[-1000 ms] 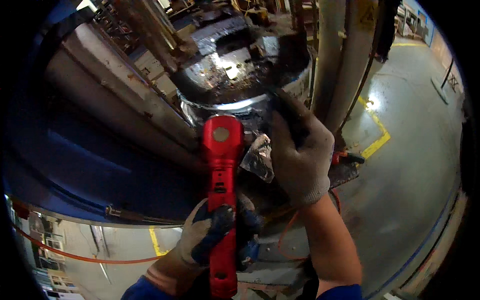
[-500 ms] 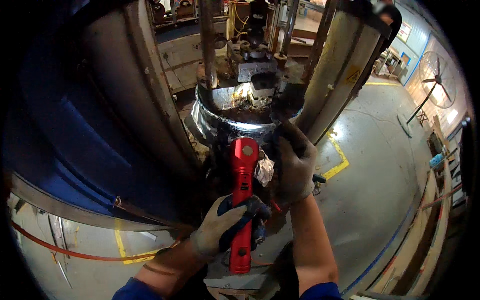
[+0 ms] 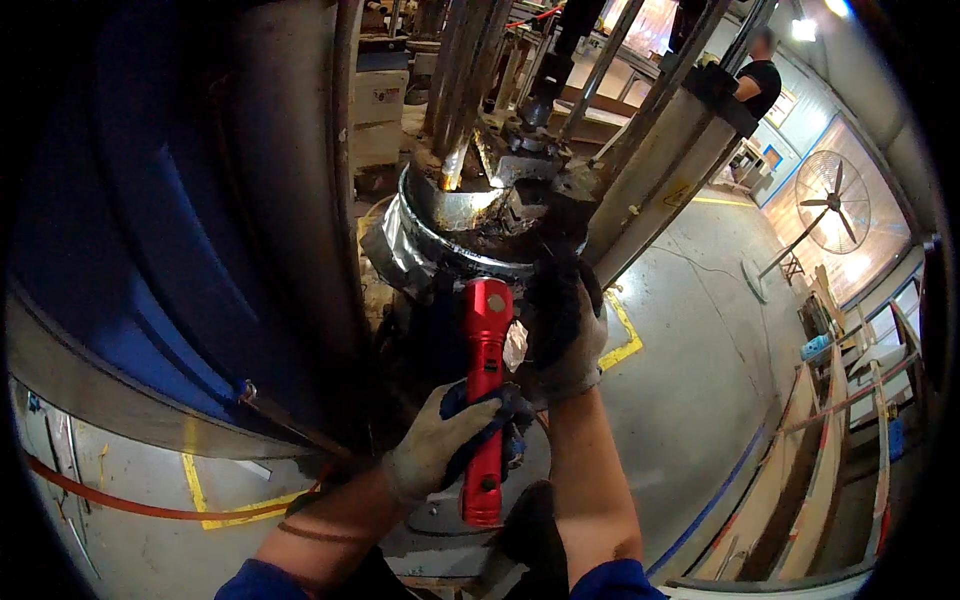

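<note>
Grey floor (image 3: 690, 320) stretches right of a round metal tub (image 3: 428, 232). The right hand (image 3: 577, 345), nearer the tub, has fingers too dark to read; left of it, the left hand's (image 3: 435, 440) fingers clasp a red flashlight (image 3: 487, 335), long axis toward the tub.

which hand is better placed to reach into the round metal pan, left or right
Probably the right hand: it is up near the round metal pan, though its shadowed fingers may hold something. The left hand is lower, wrapped around the red flashlight.
</note>
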Demonstrator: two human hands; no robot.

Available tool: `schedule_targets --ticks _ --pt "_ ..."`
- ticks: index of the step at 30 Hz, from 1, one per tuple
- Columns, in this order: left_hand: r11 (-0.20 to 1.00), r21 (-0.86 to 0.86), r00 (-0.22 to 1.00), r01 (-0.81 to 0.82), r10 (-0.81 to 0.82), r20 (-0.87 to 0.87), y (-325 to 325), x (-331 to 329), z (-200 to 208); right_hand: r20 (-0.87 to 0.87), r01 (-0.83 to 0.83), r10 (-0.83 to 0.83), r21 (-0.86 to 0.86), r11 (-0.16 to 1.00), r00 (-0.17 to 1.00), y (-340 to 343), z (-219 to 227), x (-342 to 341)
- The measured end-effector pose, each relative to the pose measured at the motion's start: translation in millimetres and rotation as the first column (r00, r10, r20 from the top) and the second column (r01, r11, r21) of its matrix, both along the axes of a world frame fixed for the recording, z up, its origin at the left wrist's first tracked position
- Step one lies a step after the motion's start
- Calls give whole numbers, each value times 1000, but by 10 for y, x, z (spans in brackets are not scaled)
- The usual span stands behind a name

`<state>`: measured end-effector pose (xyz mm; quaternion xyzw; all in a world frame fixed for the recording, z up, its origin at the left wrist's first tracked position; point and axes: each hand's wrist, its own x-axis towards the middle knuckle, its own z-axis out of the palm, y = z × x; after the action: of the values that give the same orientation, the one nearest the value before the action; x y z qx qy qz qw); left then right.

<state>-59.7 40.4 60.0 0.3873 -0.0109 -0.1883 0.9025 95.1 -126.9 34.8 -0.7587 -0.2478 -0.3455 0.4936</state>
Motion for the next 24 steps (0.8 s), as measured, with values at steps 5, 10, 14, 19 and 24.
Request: schedule_targets --ticks 5,10,14,19,24 --pt "997 73 999 -3 -1 47 -1 28 -205 -324 -50 564 835 548 760 164 178 -144" --pt "1000 -6 997 22 -22 71 34 14 -108 -265 140 -106 113 984 958 172 162 -99" --pt "994 -40 990 102 -97 103 90 43 -166 -41 270 -293 -282 920 955 113 244 -11" --pt "999 -8 992 35 -34 119 69 -29 -67 173 246 -187 -446 860 967 25 422 9" --pt "998 18 990 55 -57 132 118 -36 -86 -184 82 -89 -49 995 979 -9 199 75"
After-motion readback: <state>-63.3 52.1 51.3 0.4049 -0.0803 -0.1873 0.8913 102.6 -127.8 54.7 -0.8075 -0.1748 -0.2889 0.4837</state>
